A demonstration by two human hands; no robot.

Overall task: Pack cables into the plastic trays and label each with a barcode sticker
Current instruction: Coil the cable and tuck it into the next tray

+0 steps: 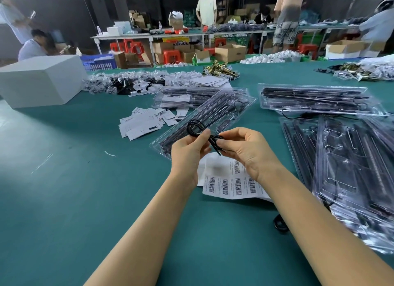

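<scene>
Currently, item by item:

1. Left hand (189,151) – fingers (203,134) curled, pinching the black cable (197,127) at the neck of its loop. Prob. to keep the coil from springing open.
2. Right hand (247,149) – fingers (223,144) curled, pinching the same cable just beside the left grip; loose tail hangs down btwn the two hands. Looks like coiling/tidying the cable before it goes in a tray.
3. Cable – held off the counter (64,190), above the near end of the open tray, not yet seated.
4. Plastic tray (213,115) – clear, lies diagonally mid-counter, directly beyond the hands; black rods already in its channels. Placed close, prob. so the cable drops straight in.
5. Barcode sticker sheet (230,183) – flat on the counter under the wrists, toward the near edge; within reach for labelling, none peeled that I can tell.
6. Tray stacks (315,98) – right side of counter, several overlapping; filled or not, mixed, can't tell per tray.
7. White paper cards (145,121) – loose pile left of the tray.
8. White box (40,81) – far-left corner.
9. Bagged small parts (128,83) – heap along the far edge.
</scene>
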